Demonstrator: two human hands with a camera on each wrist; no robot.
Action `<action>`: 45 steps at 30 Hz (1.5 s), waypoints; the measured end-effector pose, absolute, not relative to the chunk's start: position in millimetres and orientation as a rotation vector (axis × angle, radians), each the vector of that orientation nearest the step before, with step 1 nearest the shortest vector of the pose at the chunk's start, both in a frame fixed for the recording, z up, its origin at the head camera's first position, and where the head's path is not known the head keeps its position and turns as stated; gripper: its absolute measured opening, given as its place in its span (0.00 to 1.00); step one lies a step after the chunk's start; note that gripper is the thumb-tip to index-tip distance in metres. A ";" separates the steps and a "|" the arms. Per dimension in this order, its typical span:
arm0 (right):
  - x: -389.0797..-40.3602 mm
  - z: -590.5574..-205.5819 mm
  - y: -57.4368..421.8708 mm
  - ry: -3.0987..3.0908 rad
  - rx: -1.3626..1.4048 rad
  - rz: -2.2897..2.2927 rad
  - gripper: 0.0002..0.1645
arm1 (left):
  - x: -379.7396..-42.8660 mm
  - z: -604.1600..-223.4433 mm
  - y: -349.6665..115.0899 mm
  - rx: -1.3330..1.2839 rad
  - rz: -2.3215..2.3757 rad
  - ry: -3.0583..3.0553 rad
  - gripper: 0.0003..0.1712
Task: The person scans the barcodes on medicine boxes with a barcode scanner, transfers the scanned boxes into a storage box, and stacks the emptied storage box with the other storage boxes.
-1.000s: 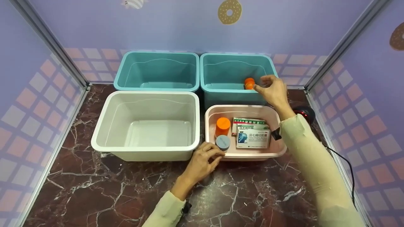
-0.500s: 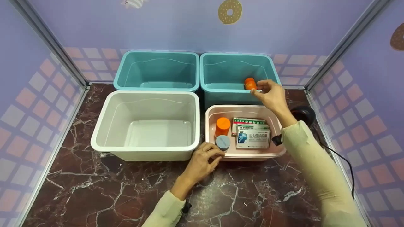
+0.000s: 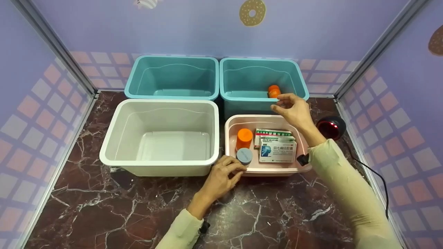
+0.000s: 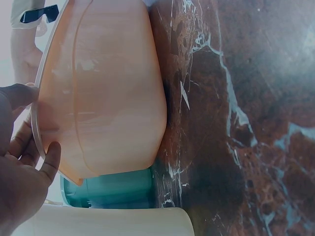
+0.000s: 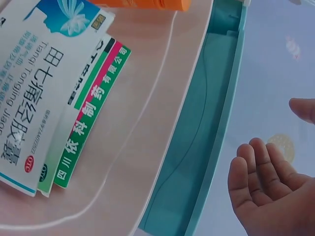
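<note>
My left hand (image 3: 218, 178) grips the rim at the front left corner of the pink bin (image 4: 118, 88), its thumb and fingers on either side of that rim in the left wrist view. Inside the bin stand an orange-capped bottle (image 3: 244, 136), a grey-capped bottle (image 3: 244, 156) and several medicine boxes (image 3: 277, 150). My right hand (image 3: 297, 110) holds nothing; its fingers are loosely bent, with a gap to the thumb in the right wrist view. It hovers by the front rim of the right blue bin (image 3: 249, 103), near an orange bottle (image 3: 274, 91) lying inside.
A second blue bin (image 3: 171, 60) stands at the back left. In front of it is a large white bin (image 3: 159, 163). A black device (image 3: 331, 127) with a red light and a cable (image 3: 380, 178) lies at the right. Walls (image 3: 193, 27) enclose the marbled table (image 3: 145, 204).
My right hand has drawn back from the orange bottle, towards me and slightly left, over the blue bin's front rim. The left hand stays put. The black device's red light shows again.
</note>
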State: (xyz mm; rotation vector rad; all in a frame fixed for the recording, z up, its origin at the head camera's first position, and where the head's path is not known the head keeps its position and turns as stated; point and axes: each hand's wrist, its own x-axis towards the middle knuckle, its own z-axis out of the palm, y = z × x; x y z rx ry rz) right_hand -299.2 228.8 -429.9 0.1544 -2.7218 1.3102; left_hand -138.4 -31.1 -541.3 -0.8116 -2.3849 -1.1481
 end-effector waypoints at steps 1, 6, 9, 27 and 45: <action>-297.9 -430.2 228.4 -2.721 0.160 1.321 0.30 | -138.3 -541.2 -31.1 -0.811 -1.142 -2.385 0.05; -292.2 -432.2 226.5 -2.713 0.169 1.383 0.29 | -138.3 -541.0 -31.2 -0.817 -1.134 -2.382 0.05; -288.7 -433.7 225.2 -2.701 0.170 1.443 0.30 | -138.5 -541.3 -31.1 -0.819 -1.150 -2.371 0.05; -268.7 -440.3 216.7 -2.728 0.258 1.483 0.26 | -138.1 -542.5 -30.7 -0.809 -1.164 -2.391 0.08; -255.0 -453.9 211.0 -2.754 0.297 1.453 0.27 | -137.8 -541.8 -30.8 -0.810 -1.154 -2.380 0.05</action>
